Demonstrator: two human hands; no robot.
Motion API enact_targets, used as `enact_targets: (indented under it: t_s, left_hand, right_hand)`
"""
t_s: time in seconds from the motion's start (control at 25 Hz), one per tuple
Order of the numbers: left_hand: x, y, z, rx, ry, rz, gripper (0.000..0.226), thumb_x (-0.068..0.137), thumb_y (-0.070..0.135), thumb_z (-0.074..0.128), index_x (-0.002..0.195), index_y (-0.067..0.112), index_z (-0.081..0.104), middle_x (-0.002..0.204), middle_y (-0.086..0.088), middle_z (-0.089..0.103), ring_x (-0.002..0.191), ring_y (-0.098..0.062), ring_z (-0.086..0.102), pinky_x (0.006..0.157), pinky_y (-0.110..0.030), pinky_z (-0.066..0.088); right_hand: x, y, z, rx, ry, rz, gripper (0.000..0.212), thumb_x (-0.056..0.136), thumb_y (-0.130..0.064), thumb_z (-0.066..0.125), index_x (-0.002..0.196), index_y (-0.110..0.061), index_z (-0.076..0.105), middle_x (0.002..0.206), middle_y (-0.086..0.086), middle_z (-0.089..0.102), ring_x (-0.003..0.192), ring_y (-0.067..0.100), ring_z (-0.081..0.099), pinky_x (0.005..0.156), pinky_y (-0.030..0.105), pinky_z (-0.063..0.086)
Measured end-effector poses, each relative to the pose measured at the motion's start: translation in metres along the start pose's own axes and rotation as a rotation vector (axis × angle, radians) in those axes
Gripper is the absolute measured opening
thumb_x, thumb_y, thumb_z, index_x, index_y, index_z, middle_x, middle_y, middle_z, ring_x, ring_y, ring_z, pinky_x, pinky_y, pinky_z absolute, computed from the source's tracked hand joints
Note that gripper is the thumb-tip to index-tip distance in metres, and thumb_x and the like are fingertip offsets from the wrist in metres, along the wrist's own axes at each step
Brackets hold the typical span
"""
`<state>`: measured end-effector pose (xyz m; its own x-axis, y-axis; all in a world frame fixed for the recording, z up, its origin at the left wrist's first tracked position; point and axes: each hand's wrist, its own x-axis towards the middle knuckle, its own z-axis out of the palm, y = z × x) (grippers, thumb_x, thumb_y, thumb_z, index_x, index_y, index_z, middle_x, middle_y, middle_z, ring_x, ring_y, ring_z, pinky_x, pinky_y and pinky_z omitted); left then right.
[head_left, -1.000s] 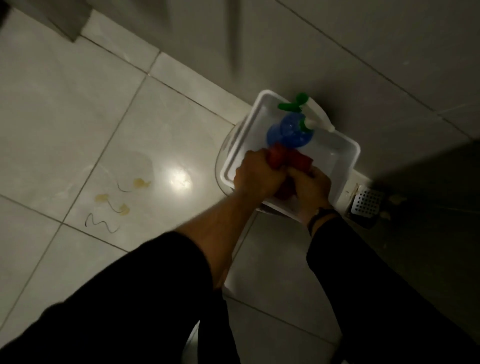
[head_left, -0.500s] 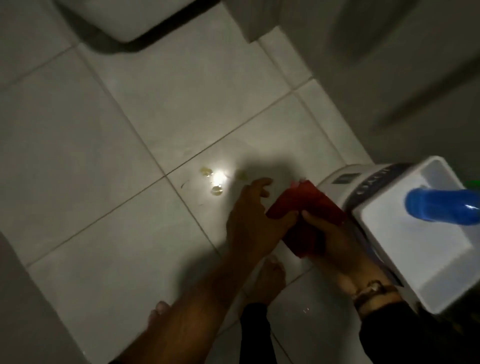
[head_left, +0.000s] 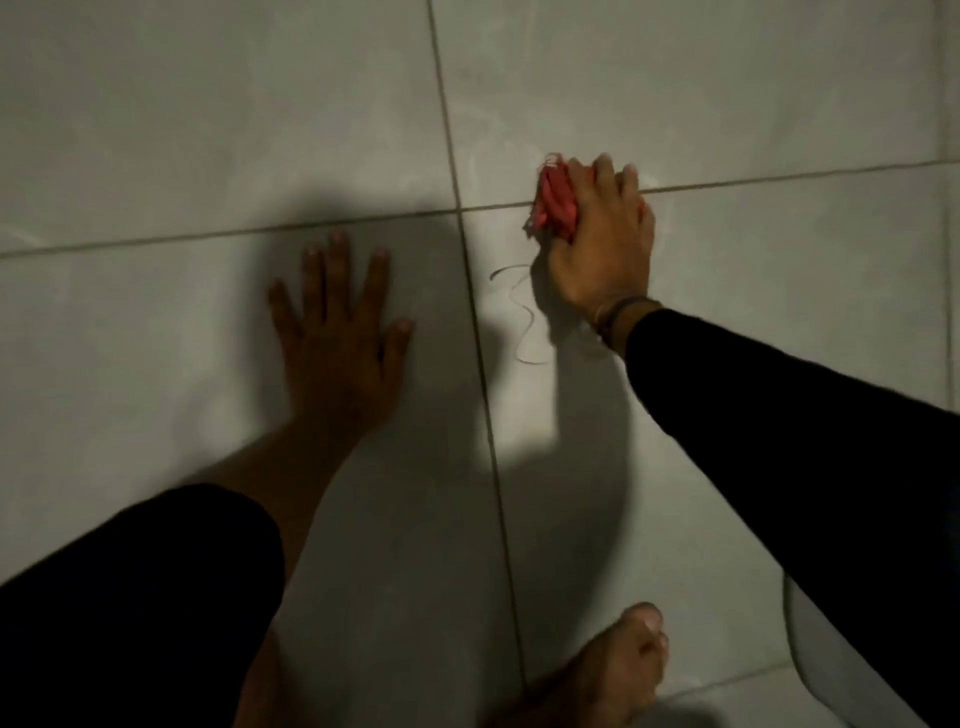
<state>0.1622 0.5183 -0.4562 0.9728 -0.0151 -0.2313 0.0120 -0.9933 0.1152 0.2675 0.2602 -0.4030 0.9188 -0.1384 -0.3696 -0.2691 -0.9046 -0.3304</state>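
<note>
Pale tiled floor, dark grout lines, dim, perhaps damp.

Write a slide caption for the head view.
The right hand holds a red cloth against the tiled floor; the left hand lies flat nearby.

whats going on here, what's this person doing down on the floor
A person is down on a tiled floor, apparently wiping it. The right hand grips a bunched red cloth and presses it onto the tile near a grout line. The left hand lies flat on the next tile, fingers spread. A thin squiggly mark sits just beside the right hand, not yet wiped. A bare foot shows at the bottom edge.
</note>
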Motion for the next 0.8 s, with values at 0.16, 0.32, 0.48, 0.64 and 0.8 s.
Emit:
enact_targets:
  t_s: [0.16, 0.32, 0.48, 0.64, 0.8]
  left_hand:
    - [0.001, -0.012, 0.027, -0.006, 0.162, 0.055, 0.072, 0.107, 0.054, 0.032, 0.175, 0.031, 0.019, 0.183, -0.014, 0.014, 0.169, -0.041, 0.017, 0.129, -0.068, 0.007]
    - [0.003, -0.010, 0.021, -0.063, 0.143, 0.036, 0.069, 0.109, 0.046, 0.034, 0.175, 0.029, 0.024, 0.183, -0.015, 0.015, 0.169, -0.041, 0.016, 0.130, -0.069, 0.007]
    - [0.000, -0.011, 0.016, -0.061, 0.119, 0.025, 0.069, 0.108, 0.044, 0.034, 0.174, 0.027, 0.026, 0.184, -0.015, 0.014, 0.170, -0.041, 0.015, 0.131, -0.070, 0.007]
    - [0.001, -0.013, 0.024, -0.063, 0.146, 0.047, 0.069, 0.109, 0.045, 0.031, 0.175, 0.028, 0.022, 0.184, -0.015, 0.013, 0.170, -0.041, 0.014, 0.130, -0.070, 0.005]
    - [0.000, -0.014, 0.027, -0.088, 0.150, 0.047, 0.071, 0.107, 0.046, 0.032, 0.175, 0.030, 0.019, 0.184, -0.013, 0.009, 0.170, -0.039, 0.010, 0.131, -0.069, 0.005]
  right_hand:
    - [0.024, -0.044, 0.060, -0.157, 0.227, -0.053, 0.088, 0.093, -0.038, 0.059, 0.170, -0.018, 0.023, 0.181, 0.019, 0.014, 0.167, 0.045, 0.004, 0.135, 0.065, 0.010]
    - [-0.030, -0.069, 0.092, -0.149, 0.195, -0.408, 0.075, 0.100, -0.042, 0.055, 0.167, -0.015, 0.035, 0.177, 0.019, 0.027, 0.167, 0.044, 0.015, 0.134, 0.062, 0.016]
    - [-0.074, -0.019, 0.084, -0.154, 0.099, -0.335, 0.084, 0.096, -0.042, 0.061, 0.168, -0.014, 0.029, 0.180, 0.016, 0.020, 0.168, 0.042, 0.009, 0.134, 0.063, 0.015]
    - [-0.032, -0.049, 0.090, -0.127, 0.249, -0.178, 0.091, 0.092, -0.045, 0.064, 0.168, -0.012, 0.028, 0.179, 0.020, 0.021, 0.167, 0.044, 0.010, 0.135, 0.064, 0.013]
    - [-0.155, 0.006, 0.107, -0.276, 0.081, -0.434, 0.070, 0.107, -0.052, 0.052, 0.164, -0.015, 0.039, 0.174, 0.018, 0.036, 0.163, 0.044, 0.027, 0.131, 0.063, 0.026]
